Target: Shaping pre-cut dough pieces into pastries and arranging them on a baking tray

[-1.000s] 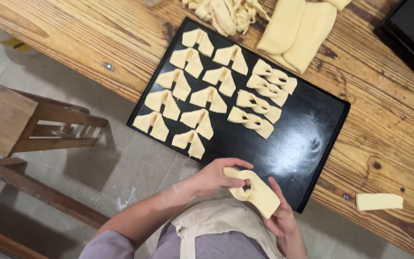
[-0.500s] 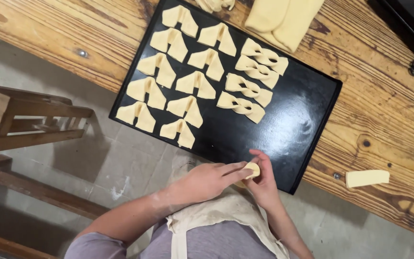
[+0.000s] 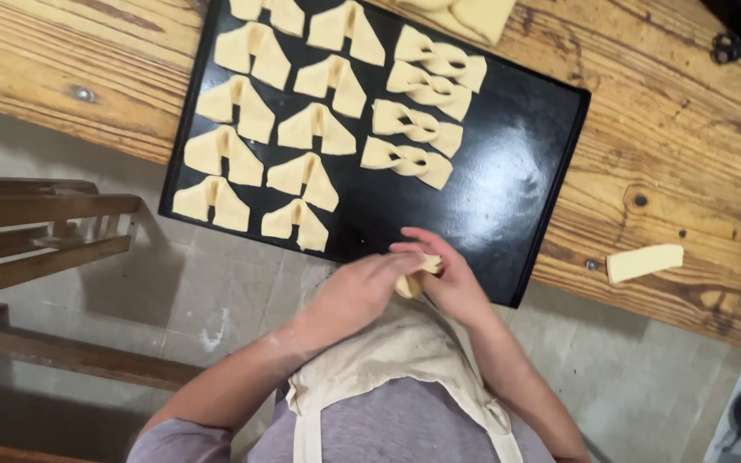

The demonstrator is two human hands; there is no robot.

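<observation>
Head view is showing you working a small piece of dough [image 3: 412,279] between both hands, just at the near edge of the black baking tray [image 3: 516,180]. Your left hand [image 3: 355,291] is curling over the piece from the side, fingers closed around it, and your right hand [image 3: 449,276] is pinching it from the other side with the fingertips pressed together; only a pale sliver of the dough is showing between them.

On the tray, two columns of folded dough shapes [image 3: 302,176] are lying toward its left side, each one fanned wide at one end with a slit down the middle. Next to them, nearer the tray's middle, four twisted bow-like pieces [image 3: 408,159] are sitting in a column. The right part of the tray is showing bare, shiny metal.

The tray is resting on a wooden table [image 3: 671,146], its near corner overhanging the table edge. Right of the tray, a single flat strip of dough [image 3: 643,261] is lying on the wood. Beyond the tray's far edge, a folded sheet of dough [image 3: 473,15] is partly showing. Left of the tray, below the table, a wooden stool [image 3: 36,231] is standing. You are wearing a pale apron [image 3: 388,356].
</observation>
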